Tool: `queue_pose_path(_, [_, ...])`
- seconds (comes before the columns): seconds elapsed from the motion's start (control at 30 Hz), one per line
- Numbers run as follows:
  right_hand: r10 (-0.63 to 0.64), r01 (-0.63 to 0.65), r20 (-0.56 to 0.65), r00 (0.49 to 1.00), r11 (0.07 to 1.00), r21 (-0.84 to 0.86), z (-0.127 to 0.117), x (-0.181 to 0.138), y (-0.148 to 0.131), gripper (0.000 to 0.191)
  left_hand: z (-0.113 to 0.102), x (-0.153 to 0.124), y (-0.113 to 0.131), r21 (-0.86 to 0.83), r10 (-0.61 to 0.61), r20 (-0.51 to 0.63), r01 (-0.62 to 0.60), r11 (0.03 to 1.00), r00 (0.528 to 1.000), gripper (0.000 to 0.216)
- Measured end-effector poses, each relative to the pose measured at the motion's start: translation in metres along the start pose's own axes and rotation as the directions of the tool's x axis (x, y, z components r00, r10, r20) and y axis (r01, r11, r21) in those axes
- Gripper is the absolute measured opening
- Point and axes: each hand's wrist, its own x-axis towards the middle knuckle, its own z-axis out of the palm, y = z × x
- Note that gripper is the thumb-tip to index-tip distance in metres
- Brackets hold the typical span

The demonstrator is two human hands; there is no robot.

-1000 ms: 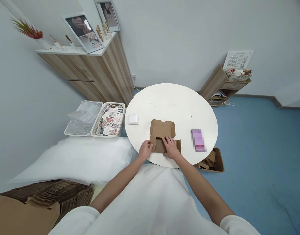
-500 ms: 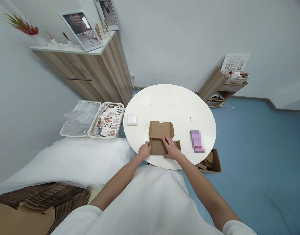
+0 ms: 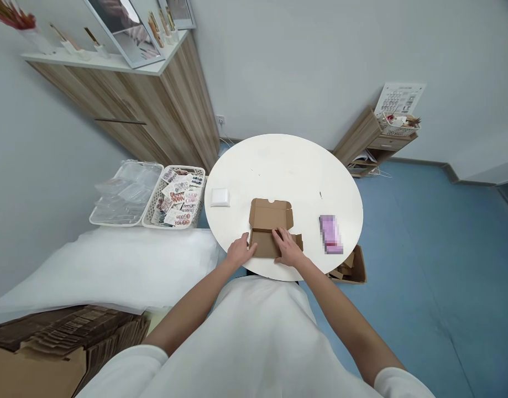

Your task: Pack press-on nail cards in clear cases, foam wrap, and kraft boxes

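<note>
A brown cardboard box [image 3: 271,214] lies partly folded near the front of the round white table, its lid laid back and a side flap sticking out on the right. At the box's left edge is my left hand [image 3: 239,252], fingers and thumb apart beside the wall. My right hand [image 3: 288,249] rests over the right part of the box with its fingers spread. It hides some of the box's floor and right wall. A small white packet [image 3: 220,197] sits to the left on the table.
On the round table [image 3: 278,160] a pixelated purple item [image 3: 330,234] lies at the right. Baskets of clear bags [image 3: 127,193] and carded press-on nails [image 3: 179,202] stand left, above white sheets [image 3: 113,265]. Flat cardboard [image 3: 33,365] is stacked lower left. A carton [image 3: 359,265] stands on the floor.
My left hand has loosened from the box's left corner, its fingers now more apart. My right hand stays on the box. The whole view has shifted slightly.
</note>
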Motion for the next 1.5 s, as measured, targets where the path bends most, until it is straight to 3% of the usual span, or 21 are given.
queue_pose_path(0.1, [-0.014, 0.014, -0.006, 1.000, 1.000, -0.001, -0.001, -0.001, 0.001, 0.115, -0.010, -0.009, -0.004, 0.030, 0.128, -0.002, -0.128, 0.991, 0.992, 0.084])
queue_pose_path(0.2, [-0.004, 0.004, -0.002, 1.000, 1.000, -0.005, -0.001, -0.001, 0.001, 0.113, -0.019, -0.006, 0.003, 0.127, 0.162, 0.092, -0.173, 0.977, 0.982, 0.107])
queue_pose_path(0.33, [-0.006, 0.006, 0.004, 1.000, 1.000, 0.005, -0.002, 0.000, -0.005, 0.112, -0.024, 0.009, 0.015, 0.155, 0.114, 0.175, -0.142, 0.978, 0.978, 0.114])
queue_pose_path(0.43, [0.027, -0.023, -0.072, 0.997, 0.998, 0.050, -0.005, -0.007, -0.005, 0.105, -0.022, 0.015, 0.017, 0.131, 0.122, 0.184, -0.147, 0.980, 0.975, 0.115])
queue_pose_path(0.53, [0.239, -0.196, -0.269, 0.933, 0.964, 0.178, -0.006, -0.025, 0.004, 0.082, -0.021, 0.016, 0.015, 0.113, 0.127, 0.189, -0.150, 0.982, 0.974, 0.115])
queue_pose_path(0.6, [0.466, -0.353, -0.318, 0.826, 0.866, 0.354, -0.003, -0.040, 0.014, 0.069, -0.021, 0.015, 0.014, 0.106, 0.125, 0.200, -0.148, 0.983, 0.972, 0.114])
queue_pose_path(0.67, [0.644, -0.448, -0.210, 0.736, 0.695, 0.562, 0.002, -0.052, 0.024, 0.064, -0.021, 0.015, 0.012, 0.097, 0.126, 0.205, -0.148, 0.984, 0.971, 0.113])
queue_pose_path(0.73, [0.717, -0.475, -0.060, 0.695, 0.519, 0.711, 0.007, -0.058, 0.031, 0.063, -0.021, 0.015, 0.012, 0.078, 0.133, 0.203, -0.151, 0.985, 0.970, 0.113])
queue_pose_path(0.83, [0.726, -0.442, 0.042, 0.687, 0.370, 0.817, 0.011, -0.057, 0.032, 0.061, -0.020, 0.016, 0.011, 0.037, 0.152, 0.205, -0.163, 0.986, 0.967, 0.115])
queue_pose_path(1.0, [0.644, -0.334, 0.106, 0.758, 0.243, 0.911, 0.002, -0.045, 0.027, 0.045, -0.016, 0.017, 0.009, -0.015, 0.182, 0.182, -0.183, 0.983, 0.966, 0.114])
queue_pose_path(1.17, [0.607, -0.271, 0.093, 0.789, 0.209, 0.940, -0.010, -0.048, 0.019, 0.038, -0.010, 0.018, 0.010, -0.074, 0.225, 0.131, -0.217, 0.973, 0.965, 0.110])
queue_pose_path(1.3, [0.592, -0.289, 0.057, 0.804, 0.306, 0.907, -0.011, -0.049, 0.009, 0.049, -0.005, 0.019, 0.017, -0.075, 0.209, 0.131, -0.201, 0.977, 0.969, 0.112])
queue_pose_path(1.4, [0.628, -0.345, 0.022, 0.778, 0.396, 0.851, -0.008, -0.045, 0.006, 0.051, -0.002, 0.019, 0.023, -0.075, 0.196, 0.122, -0.188, 0.979, 0.973, 0.112])
queue_pose_path(1.5, [0.687, -0.440, 0.002, 0.727, 0.463, 0.770, -0.005, -0.039, 0.011, 0.038, 0.000, 0.018, 0.025, -0.089, 0.202, 0.111, -0.192, 0.977, 0.973, 0.112])
